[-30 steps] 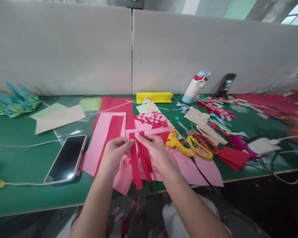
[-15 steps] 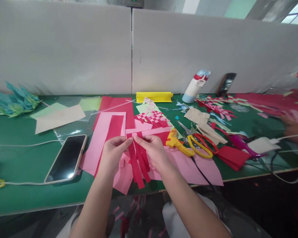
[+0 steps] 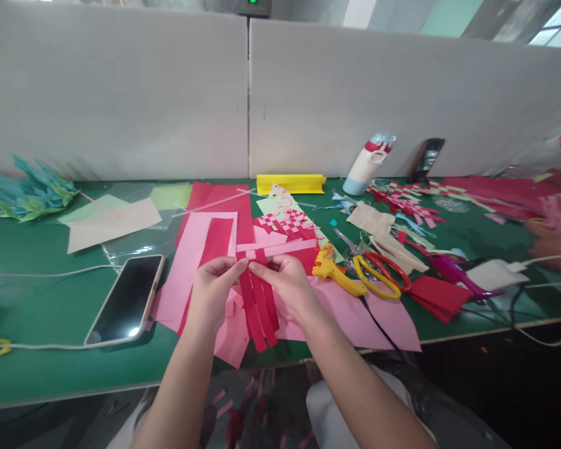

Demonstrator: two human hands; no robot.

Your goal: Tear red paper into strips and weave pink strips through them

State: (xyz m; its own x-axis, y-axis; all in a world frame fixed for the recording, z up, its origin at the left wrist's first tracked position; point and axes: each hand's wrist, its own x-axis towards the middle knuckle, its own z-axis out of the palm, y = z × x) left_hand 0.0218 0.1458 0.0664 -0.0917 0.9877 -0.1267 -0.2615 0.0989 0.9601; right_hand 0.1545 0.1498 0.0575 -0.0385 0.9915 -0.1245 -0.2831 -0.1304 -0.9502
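Observation:
Several long red paper strips [image 3: 258,308] hang side by side between my two hands, their lower ends loose toward the table's front edge. My left hand [image 3: 217,290] pinches them near the top left with thumb and finger. From the other side my right hand [image 3: 287,284] pinches the strips close to the left thumb. Pink paper [image 3: 231,340] lies beneath. Just beyond the fingers are a pale pink strip [image 3: 292,247] and red paper. Farther back rests a woven red and pink paper piece [image 3: 290,221].
On the right lie a yellow glue gun [image 3: 336,274], scissors [image 3: 378,274] and folded red paper [image 3: 439,298]. A phone [image 3: 126,299] is at the left. A bottle [image 3: 367,165] stands at the back. Another person's hand [image 3: 549,243] is at the far right.
The strips in my hands have shifted slightly and their lower ends hang closer together. At the far right, the other person's hand now shows with a pink fringed piece beside it.

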